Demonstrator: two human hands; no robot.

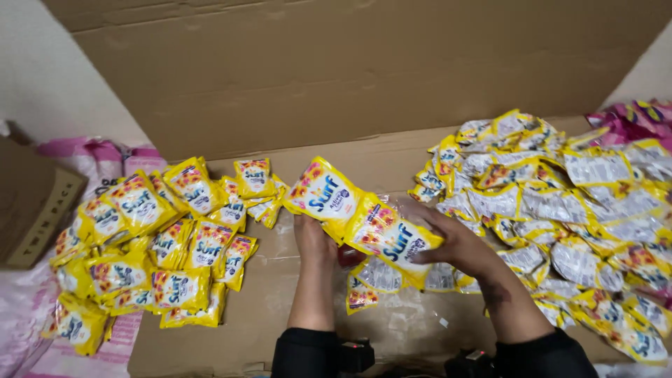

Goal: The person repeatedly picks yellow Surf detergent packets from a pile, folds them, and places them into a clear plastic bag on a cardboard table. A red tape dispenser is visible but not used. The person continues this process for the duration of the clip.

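Both hands over flattened cardboard sheet (392, 157), centre frame. Left hand (315, 241) w/ grip closed on one end of strip of yellow sachets (360, 213); right hand (455, 245) w/ grip closed on other end, fingers wrapped over strip's lower sachet. Strip held tilted, just above cardboard. More loose sachets (374, 276) lying under hands. Neat pile of sachets (154, 245) to left, big jumbled heap (567, 210) to right, mostly back-side up. Small brown box (31, 203) at far left.
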